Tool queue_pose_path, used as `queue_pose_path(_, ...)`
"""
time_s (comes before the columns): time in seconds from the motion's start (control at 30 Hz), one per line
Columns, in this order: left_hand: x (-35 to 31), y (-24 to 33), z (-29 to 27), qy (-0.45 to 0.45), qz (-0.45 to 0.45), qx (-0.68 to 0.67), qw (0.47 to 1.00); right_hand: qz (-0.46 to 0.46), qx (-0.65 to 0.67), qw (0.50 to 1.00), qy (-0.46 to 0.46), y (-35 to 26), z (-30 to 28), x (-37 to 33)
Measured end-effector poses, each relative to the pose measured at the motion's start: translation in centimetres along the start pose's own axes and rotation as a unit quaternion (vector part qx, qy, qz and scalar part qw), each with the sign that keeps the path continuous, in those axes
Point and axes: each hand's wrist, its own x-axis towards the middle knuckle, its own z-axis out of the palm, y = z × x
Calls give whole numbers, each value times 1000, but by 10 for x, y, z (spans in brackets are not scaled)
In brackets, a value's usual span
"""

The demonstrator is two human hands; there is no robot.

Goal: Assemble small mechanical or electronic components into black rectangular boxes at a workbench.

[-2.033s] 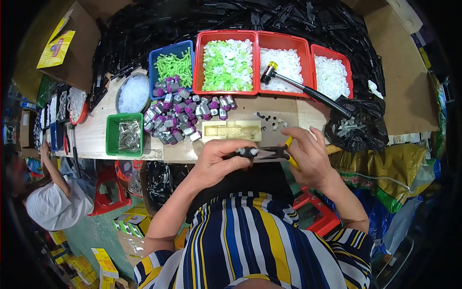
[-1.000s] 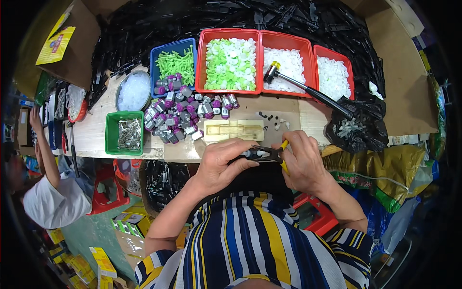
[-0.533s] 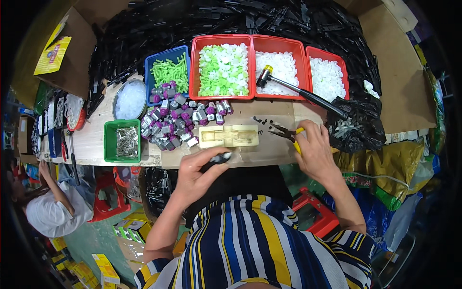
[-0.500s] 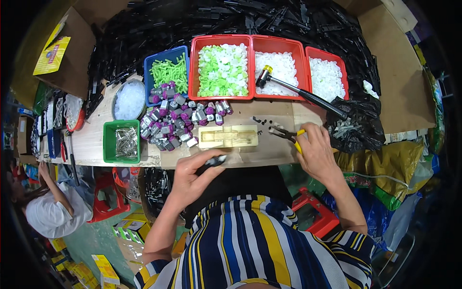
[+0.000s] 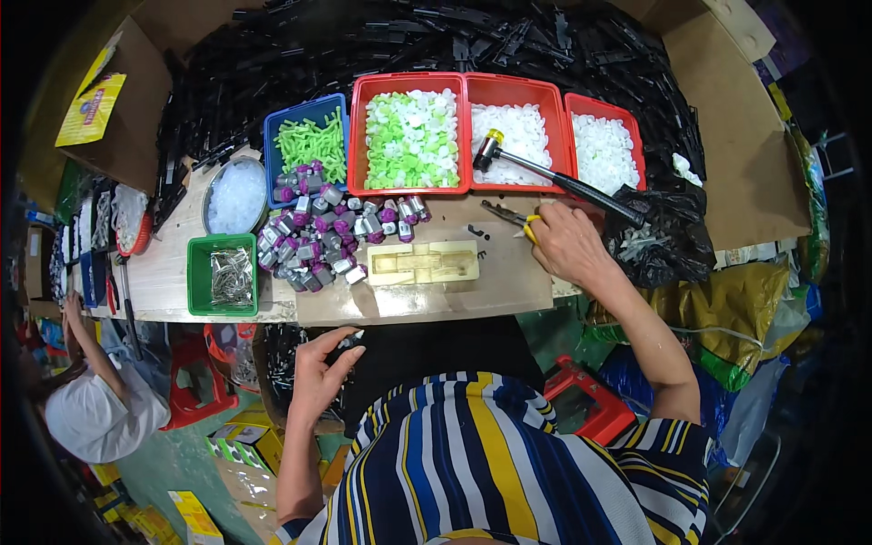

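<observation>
1. Nearest the body, the left hand (image 5: pixel 320 374) hung below the front edge of the wooden desk (image 5: pixel 427 300), over a dark bin of black parts. Its grip was pinched on a small black plastic piece with a pale tip (image 5: pixel 349 340), thumb and fingers curled round it.
2. That piece pointed up and to the right, its long axis aimed roughly toward the pale yellow rectangular jig block (image 5: pixel 423 264) lying flat on the desk just above it. The left hand was the nearer one to the jig; the block lay up and right of the grip, with the desk edge between them.
3. The right hand (image 5: pixel 565 243) rested on the desk to the right of the jig, its grip closed on yellow-handled pliers (image 5: pixel 510 218) whose dark nose pointed left toward the jig.
4. Left of the jig lay a heap of purple-and-grey cylindrical caps (image 5: pixel 327 238), with a green square tub of metal clips (image 5: pixel 223 275) beside it.
5. Farther back a black-handled hammer with a yellow-banded head (image 5: pixel 554 177) lay slanted across the red trays of white and green plastic buttons (image 5: pixel 495 132).
6. Beyond the trays, a pile of black plastic strips (image 5: pixel 436 41) covered the far desk.
</observation>
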Motion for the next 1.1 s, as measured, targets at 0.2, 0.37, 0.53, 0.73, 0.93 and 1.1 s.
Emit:
queue_pose_path(0.2, -23, -40, -11, 26, -70, 32, 997, -27, 47, 998, -15, -8, -8, -29)
queue_pose_path(0.37, -56, -148, -25, 58, -168, 58, 982, -13, 42, 999, -20, -10, -3, -17)
queue_pose_path(0.53, -85, -234, -20, 102, -174, 198, 959, 11, 44, 999, 21, -9, -8, 3)
queue_pose_path(0.73, -83, -188, -33, 128, -107, 254, 953, 45, 53, 997, 40, -12, -15, -9)
queue_pose_path(0.93, 2, 22, -92, -92, -16, 155, 984, 40, 40, 996, 67, -24, -25, 5)
queue_pose_path(1.1, 143, 67, -128, 55, 226, 280, 931, 48, 59, 995, 71, -26, -39, 7)
